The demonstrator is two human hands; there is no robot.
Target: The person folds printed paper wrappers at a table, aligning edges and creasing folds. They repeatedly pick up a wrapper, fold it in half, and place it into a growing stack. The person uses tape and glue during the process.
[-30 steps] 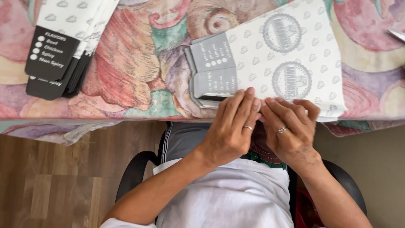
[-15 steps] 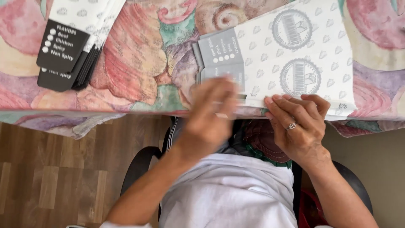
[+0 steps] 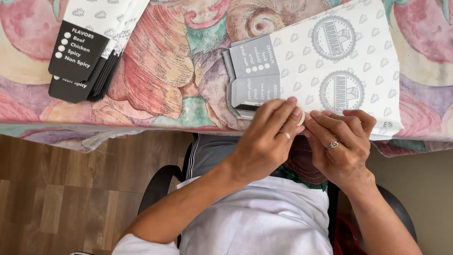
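Lying flat at the near edge of the table, a white paper bag (image 3: 330, 71) printed with small grey shapes and two round stamps is pinched along its lower edge by both hands. The left hand (image 3: 266, 139) has its fingers drawn together on that edge, fingertips (image 3: 288, 106) pressing the paper, a ring on one finger. The right hand (image 3: 342, 146) sits just beside it, touching it, fingers (image 3: 330, 123) curled and closed on the same edge, also ringed. Just up and to the left of the grip, the bag's folded grey end panel (image 3: 255, 75) shows, with a dark fold below it. Under the bag spreads a flowered tablecloth (image 3: 165, 71) in pink, green and purple. Well away to the left of the hands lies a stack of similar bags (image 3: 89, 47) with black end panels. Below the hands a dark chair (image 3: 160, 184) stands on a wooden floor (image 3: 61, 198).
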